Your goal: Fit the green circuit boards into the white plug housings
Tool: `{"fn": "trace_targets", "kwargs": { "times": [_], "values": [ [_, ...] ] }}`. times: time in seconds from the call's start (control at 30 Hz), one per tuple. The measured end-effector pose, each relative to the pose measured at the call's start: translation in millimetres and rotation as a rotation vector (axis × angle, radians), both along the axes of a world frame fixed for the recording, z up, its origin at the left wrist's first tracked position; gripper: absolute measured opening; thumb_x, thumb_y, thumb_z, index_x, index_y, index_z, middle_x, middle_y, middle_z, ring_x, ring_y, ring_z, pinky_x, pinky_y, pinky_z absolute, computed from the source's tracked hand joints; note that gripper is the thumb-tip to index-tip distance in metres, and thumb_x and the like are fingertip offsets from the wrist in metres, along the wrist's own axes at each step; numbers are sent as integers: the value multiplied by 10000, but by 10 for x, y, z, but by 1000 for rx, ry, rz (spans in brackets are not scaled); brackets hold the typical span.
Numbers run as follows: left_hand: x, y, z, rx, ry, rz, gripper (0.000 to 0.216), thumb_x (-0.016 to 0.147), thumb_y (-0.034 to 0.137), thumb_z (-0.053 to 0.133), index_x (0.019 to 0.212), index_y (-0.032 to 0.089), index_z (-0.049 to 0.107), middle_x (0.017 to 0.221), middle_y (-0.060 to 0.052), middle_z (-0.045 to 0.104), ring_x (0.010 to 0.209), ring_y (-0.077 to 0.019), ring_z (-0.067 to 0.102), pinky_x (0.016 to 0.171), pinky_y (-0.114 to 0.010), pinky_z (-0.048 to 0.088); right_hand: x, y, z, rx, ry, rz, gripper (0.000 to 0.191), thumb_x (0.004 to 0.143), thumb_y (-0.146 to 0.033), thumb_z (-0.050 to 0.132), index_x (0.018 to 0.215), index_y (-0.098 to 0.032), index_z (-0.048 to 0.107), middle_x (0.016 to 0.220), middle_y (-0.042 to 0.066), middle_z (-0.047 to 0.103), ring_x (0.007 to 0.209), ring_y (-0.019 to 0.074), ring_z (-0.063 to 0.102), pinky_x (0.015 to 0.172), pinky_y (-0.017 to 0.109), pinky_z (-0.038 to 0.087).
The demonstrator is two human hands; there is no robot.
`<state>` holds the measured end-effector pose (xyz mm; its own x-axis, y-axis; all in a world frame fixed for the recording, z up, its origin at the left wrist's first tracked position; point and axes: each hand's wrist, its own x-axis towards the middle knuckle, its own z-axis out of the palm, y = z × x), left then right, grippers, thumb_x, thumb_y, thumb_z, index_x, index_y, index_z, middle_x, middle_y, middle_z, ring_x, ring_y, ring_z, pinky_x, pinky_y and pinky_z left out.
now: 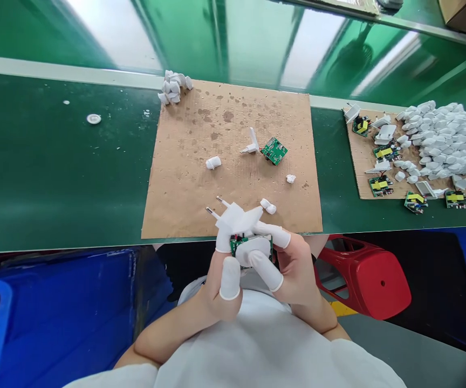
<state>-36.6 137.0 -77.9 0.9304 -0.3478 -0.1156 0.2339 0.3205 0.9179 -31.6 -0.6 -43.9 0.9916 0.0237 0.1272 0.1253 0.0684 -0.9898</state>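
Close to my body, at the table's front edge, I hold a green circuit board (235, 247) joined to a white two-pin plug housing (237, 217). My left hand (225, 285) is closed around the board's left side and the housing, its thumb apart in a white finger cot. Against the board's face, my right hand (292, 264) presses a white putty-like lump (253, 251); its fingers wear white cots too. The lump and fingers hide most of the board. Just beyond lies a small white lump (268, 206) on the cardboard sheet (184, 210).
On the cardboard are another circuit board (274, 151) wired to a plug part (251, 143), white lumps (213, 163) and a small lump pile (173, 87). At right, a second cardboard carries a large heap of white pieces (451, 140) and several boards (381, 186). A red stool (378, 283) stands below.
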Motion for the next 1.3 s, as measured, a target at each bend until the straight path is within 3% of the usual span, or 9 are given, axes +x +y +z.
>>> {"fn": "trace_targets", "kwargs": {
  "times": [0.17, 0.33, 0.43, 0.53, 0.77, 0.93, 1.07, 1.17, 1.3],
  "values": [
    [23, 31, 101, -30, -58, 8, 541, 1125, 486, 380, 1634, 304, 372, 1270, -107, 682, 1248, -295, 635, 1088, -480, 542, -58, -62, -24, -102, -25, 68, 495, 943, -153, 685, 1429, -244, 657, 1127, 63, 750, 832, 163, 672, 724, 270, 593],
    [46, 40, 110, 45, -77, 44, 491, 1124, 420, 432, 1594, 279, 434, 1296, -104, 644, 1198, -256, 631, 1147, -459, 495, -76, -102, 7, -110, 25, 120, 528, 968, -185, 667, 1488, -243, 607, 1183, 81, 727, 786, 157, 659, 769, 296, 629],
    [90, 21, 136, 94, -66, 70, 441, 1107, 426, 483, 1498, 224, 520, 1086, -79, 662, 944, -208, 648, 999, -403, 580, -46, -101, 10, -97, 65, 154, 546, 967, -251, 707, 1499, -208, 591, 1191, 91, 720, 766, 153, 649, 840, 319, 640],
    [128, 11, 154, 136, -65, 87, 419, 1102, 456, 497, 1438, 213, 553, 868, -20, 612, 707, -159, 565, 840, -348, 608, -6, -103, -10, -105, 53, 144, 535, 981, -264, 683, 1503, -188, 588, 1175, 97, 714, 771, 150, 634, 781, 277, 629],
    [113, 73, 119, 6, -55, 6, 544, 1123, 375, 443, 1653, 318, 335, 1251, -90, 647, 1162, -223, 619, 1130, -422, 485, 53, -125, -17, 12, 130, 199, 487, 1022, -409, 677, 1461, -201, 643, 1105, 89, 733, 785, 171, 663, 786, 321, 651],
    [163, 161, 178, 83, -151, -134, 739, 1095, 343, 524, 1702, 351, 101, 1294, -110, 646, 1158, -226, 647, 1147, -449, 480, 68, -42, 5, 161, 190, 115, 346, 1056, -385, 634, 1329, -198, 734, 1103, 80, 754, 926, 207, 730, 841, 341, 655],
    [189, 232, 136, 140, -245, -219, 782, 1096, 308, 504, 1709, 328, 19, 1293, -124, 636, 1170, -243, 637, 1219, -506, 404, 42, -76, -6, 143, 199, 149, 400, 1006, -375, 721, 1386, -249, 707, 1088, 56, 756, 807, 169, 698, 724, 291, 623],
    [179, 255, 109, 17, -169, -239, 750, 1102, 298, 487, 1703, 377, 45, 1224, -84, 638, 1074, -214, 644, 1183, -483, 452, 42, -129, -27, 88, 173, 180, 442, 989, -355, 738, 1418, -260, 686, 1149, 61, 754, 739, 145, 675, 589, 237, 553],
    [163, 276, 151, -95, 39, -220, 626, 1102, 388, 483, 1678, 377, 239, 1118, -66, 624, 1046, -217, 615, 1132, -442, 488, 55, -158, -23, 100, 127, 232, 468, 991, -280, 724, 1453, -271, 655, 1142, 41, 759, 793, 157, 719, 579, 218, 546]
  ]
}}
